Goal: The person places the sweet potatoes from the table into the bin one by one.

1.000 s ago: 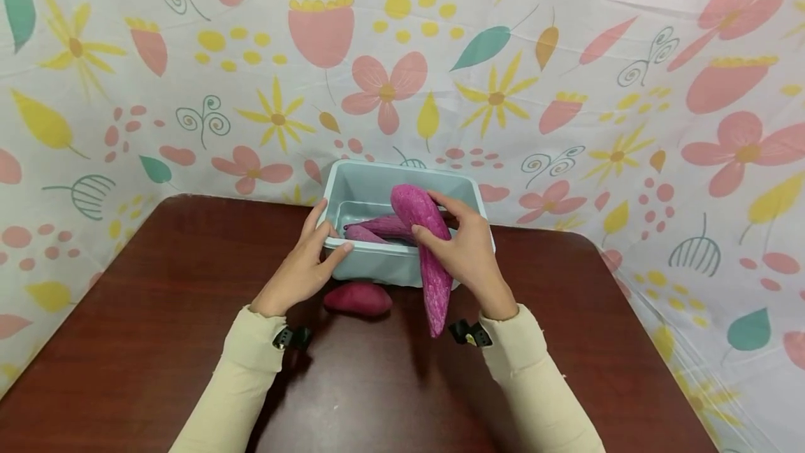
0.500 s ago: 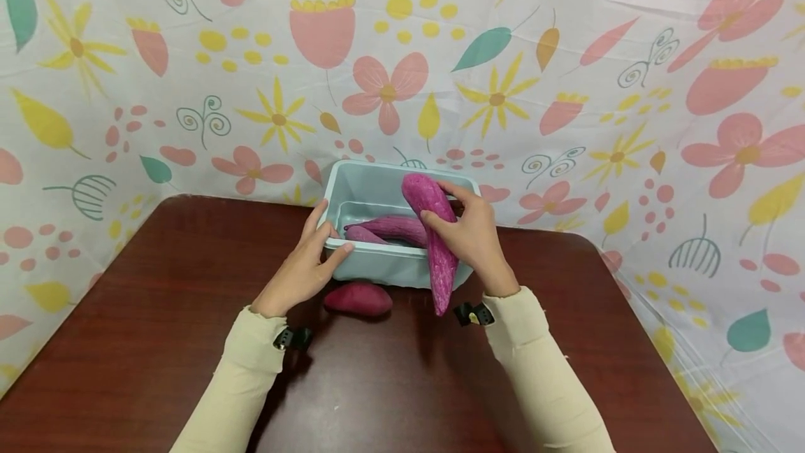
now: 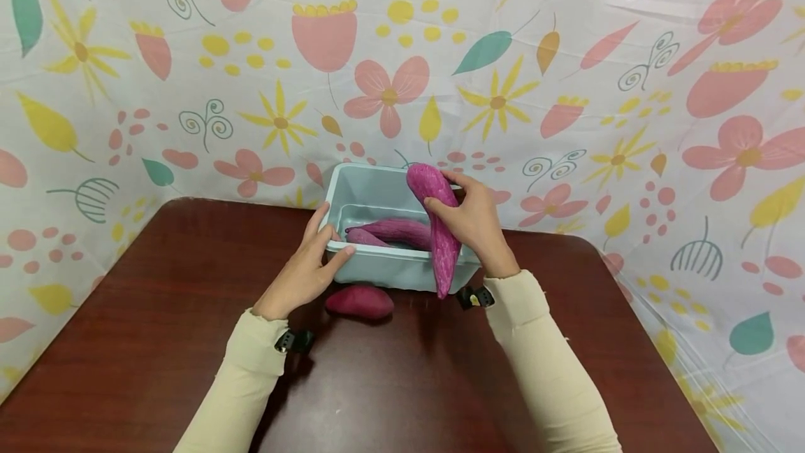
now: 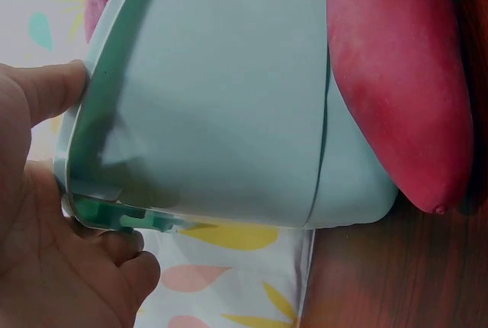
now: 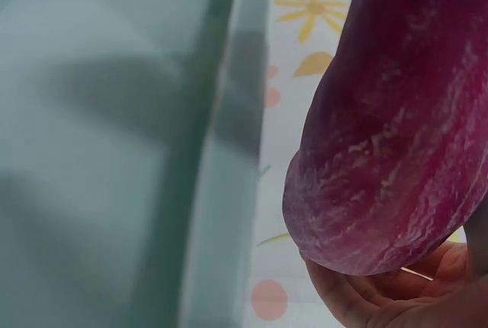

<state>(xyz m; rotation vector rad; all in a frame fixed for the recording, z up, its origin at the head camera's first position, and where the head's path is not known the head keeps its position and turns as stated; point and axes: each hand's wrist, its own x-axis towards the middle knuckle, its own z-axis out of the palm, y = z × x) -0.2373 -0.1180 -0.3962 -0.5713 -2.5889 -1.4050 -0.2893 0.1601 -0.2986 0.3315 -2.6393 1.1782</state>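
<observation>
In the head view my right hand (image 3: pixel 474 219) grips a long magenta sweet potato (image 3: pixel 443 243) with pale streaks, thumb on one side and fingers behind. The sweet potato is tilted over the front right of a pale blue plastic bin (image 3: pixel 377 268), its thick end up and its tapered end down outside the front wall. My left hand (image 3: pixel 298 275) holds the bin's front left corner, thumb on the front rim and fingers at the left side. Inside the bin lie two purple sweet potatoes (image 3: pixel 402 229), partly hidden by the front rim and the held one.
A smaller red sweet potato (image 3: pixel 360 302) lies on the dark wooden table (image 3: pixel 377 397) just in front of the bin. Behind the bin hangs a flower-patterned cloth (image 3: pixel 390 33), which also runs along both sides of the table.
My right hand has moved up, away from me and slightly right, with the long sweet potato in it. The left hand stays on the bin's corner.
</observation>
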